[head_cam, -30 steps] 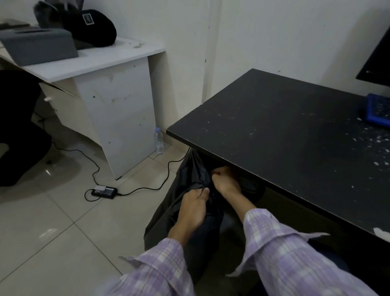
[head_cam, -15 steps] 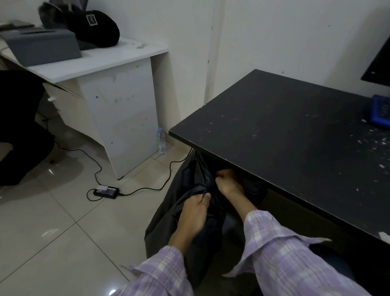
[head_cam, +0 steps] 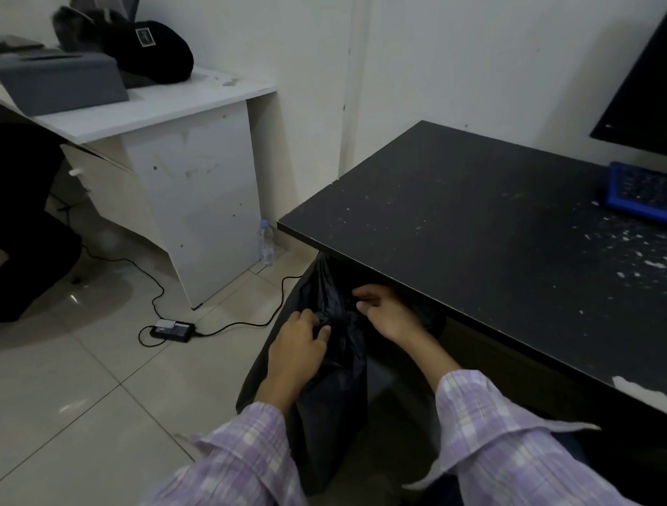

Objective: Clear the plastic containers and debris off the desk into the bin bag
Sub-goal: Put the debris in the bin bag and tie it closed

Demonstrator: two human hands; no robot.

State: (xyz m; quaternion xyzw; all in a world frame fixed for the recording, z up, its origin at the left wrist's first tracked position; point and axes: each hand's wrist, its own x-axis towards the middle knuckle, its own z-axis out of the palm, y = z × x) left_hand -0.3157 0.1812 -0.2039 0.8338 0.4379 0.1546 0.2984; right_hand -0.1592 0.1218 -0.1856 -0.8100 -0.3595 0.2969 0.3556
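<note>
- Fingers of your left hand (head_cam: 297,342) pinch the gathered bin bag (head_cam: 341,371) neck.
- Your right hand (head_cam: 388,311) clutches it too, just under the near-left desk (head_cam: 476,223) edge.

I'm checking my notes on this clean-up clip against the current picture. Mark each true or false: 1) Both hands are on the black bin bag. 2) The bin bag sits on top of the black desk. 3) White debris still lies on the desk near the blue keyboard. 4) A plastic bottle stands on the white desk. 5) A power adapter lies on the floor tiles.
1) True: the left hand and right hand both hold the bin bag.
2) False: it hangs below the black desk edge.
3) True: white debris lies by the blue keyboard.
4) False: the plastic bottle stands on the floor.
5) True: power adapter.
</note>
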